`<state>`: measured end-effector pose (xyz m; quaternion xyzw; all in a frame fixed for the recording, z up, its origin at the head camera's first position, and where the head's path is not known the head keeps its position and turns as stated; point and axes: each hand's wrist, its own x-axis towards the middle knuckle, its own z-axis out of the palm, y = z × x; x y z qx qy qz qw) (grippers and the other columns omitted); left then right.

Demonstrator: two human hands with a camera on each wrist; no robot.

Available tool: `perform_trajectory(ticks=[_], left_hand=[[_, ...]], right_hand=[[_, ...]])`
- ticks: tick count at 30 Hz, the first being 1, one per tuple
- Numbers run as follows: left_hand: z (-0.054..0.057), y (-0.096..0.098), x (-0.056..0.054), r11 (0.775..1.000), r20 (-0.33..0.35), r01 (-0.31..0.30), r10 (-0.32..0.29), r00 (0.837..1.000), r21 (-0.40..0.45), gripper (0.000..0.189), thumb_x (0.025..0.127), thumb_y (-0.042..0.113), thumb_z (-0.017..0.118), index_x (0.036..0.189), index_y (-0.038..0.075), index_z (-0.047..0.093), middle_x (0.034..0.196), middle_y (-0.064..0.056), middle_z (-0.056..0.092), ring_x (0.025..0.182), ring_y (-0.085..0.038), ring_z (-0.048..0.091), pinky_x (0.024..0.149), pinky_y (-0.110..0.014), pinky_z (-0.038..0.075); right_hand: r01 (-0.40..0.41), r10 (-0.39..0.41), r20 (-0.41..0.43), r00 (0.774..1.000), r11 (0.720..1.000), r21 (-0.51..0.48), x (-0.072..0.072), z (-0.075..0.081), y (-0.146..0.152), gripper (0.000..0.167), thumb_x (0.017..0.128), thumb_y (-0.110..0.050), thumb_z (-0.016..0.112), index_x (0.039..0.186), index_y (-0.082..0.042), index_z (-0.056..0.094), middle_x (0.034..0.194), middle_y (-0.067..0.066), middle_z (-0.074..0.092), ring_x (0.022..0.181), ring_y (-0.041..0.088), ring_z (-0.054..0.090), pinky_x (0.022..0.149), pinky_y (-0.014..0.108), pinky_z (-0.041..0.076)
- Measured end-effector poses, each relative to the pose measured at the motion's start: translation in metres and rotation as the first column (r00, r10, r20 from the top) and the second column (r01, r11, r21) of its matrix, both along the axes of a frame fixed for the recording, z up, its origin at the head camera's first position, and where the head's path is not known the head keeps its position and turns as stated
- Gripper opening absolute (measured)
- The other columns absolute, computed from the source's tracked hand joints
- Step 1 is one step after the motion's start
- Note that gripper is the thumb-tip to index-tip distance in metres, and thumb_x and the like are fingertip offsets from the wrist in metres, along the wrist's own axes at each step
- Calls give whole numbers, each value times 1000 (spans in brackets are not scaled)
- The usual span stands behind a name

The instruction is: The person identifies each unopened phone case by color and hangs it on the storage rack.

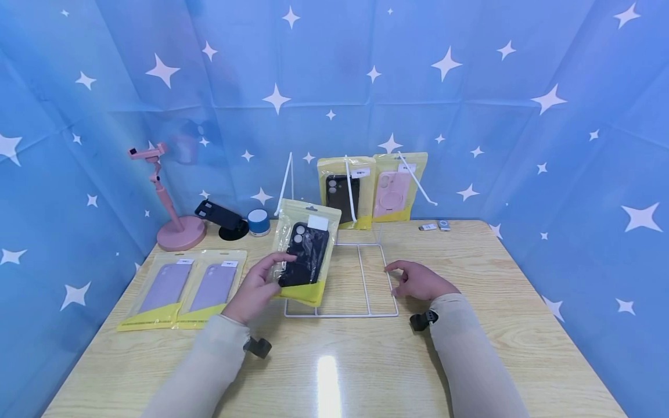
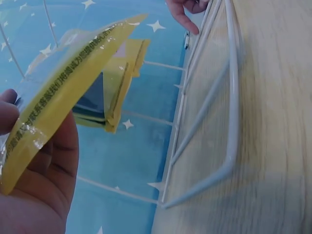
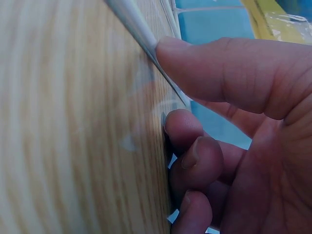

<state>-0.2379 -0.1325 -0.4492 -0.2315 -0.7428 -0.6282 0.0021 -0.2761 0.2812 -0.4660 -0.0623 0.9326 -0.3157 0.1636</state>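
Observation:
My left hand grips a yellow-edged clear pouch with a black phone case inside, thumb on one side and fingers on the other. That pouch is tilted and held up over the base of a white wire display rack. In the left wrist view the pouch's printed yellow bottom strip faces the camera. My right hand is at the rack's right base wire, its thumb pressed to the wire and its fingers bent close to the tabletop. Two pouches, one with a black case and one with a pink case, hang on the rack's prongs.
Two pouches with purple cases lie at the left. Behind them stand a pink phone stand, a black phone holder and a blue speaker. Small USB-like items lie at the back right, before a starry blue curtain.

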Motion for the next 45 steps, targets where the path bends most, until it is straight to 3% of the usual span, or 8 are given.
perform_trajectory(ticks=[4,8,13,26,31,34,40,45], left_hand=[[1,3,3,1000,-13,-1,1,1000,-16,72,77,-20,46,141,8,62,160,-13,48,139,-29,41,80,-19,47],[3,5,6,1000,-23,11,-11,1000,-13,70,77,-20,46,139,7,63,158,-11,51,139,-20,42,104,-21,39],[7,8,10,999,-21,35,-35,999,6,69,78,-20,46,139,6,63,156,-11,53,139,-15,43,108,-22,36],[13,10,16,998,-14,58,-58,998,6,66,79,-18,47,137,9,65,154,-8,55,136,-25,45,109,-32,37],[15,11,17,998,-25,63,-64,998,-3,65,79,-18,47,136,9,65,153,-9,56,133,-27,47,104,-28,41],[16,12,18,998,-31,65,-65,997,-3,64,79,-18,47,135,7,66,151,-9,57,131,-25,48,102,-25,42],[19,13,20,997,-39,76,-75,996,15,63,79,-18,46,134,4,65,149,-11,58,140,-12,47,113,-22,38],[21,14,22,996,-42,86,-85,996,26,63,78,-18,46,134,4,65,149,-10,58,143,-12,46,115,-21,37]], right_hand=[[3,-3,-2,1000,1000,5,0,0,-1,59,89,-18,84,144,-19,63,95,7,61,83,24,55,72,37,45],[15,-15,0,1000,1000,13,0,0,-1,59,89,-18,84,144,-21,63,96,7,61,84,24,56,74,37,46],[17,-17,1,1000,1000,17,0,-1,-1,59,89,-18,84,144,-21,64,97,7,62,85,24,56,75,38,46],[7,-7,-1,1000,1000,4,0,0,-1,60,88,-18,84,144,-20,63,94,6,62,83,23,56,75,37,46],[-6,6,3,1000,1000,-7,-1,0,-1,61,88,-18,84,145,-18,62,92,6,61,81,23,55,72,36,45],[-5,6,6,1000,1000,-13,-1,-1,0,61,89,-18,84,145,-18,62,91,6,60,80,23,55,72,36,45],[-9,9,6,1000,1000,-13,-1,-1,1,60,89,-18,84,145,-18,62,91,6,60,80,23,55,71,36,45],[-13,13,6,1000,1000,-12,-1,0,1,60,89,-19,84,145,-18,62,92,6,61,81,23,55,72,36,45]])
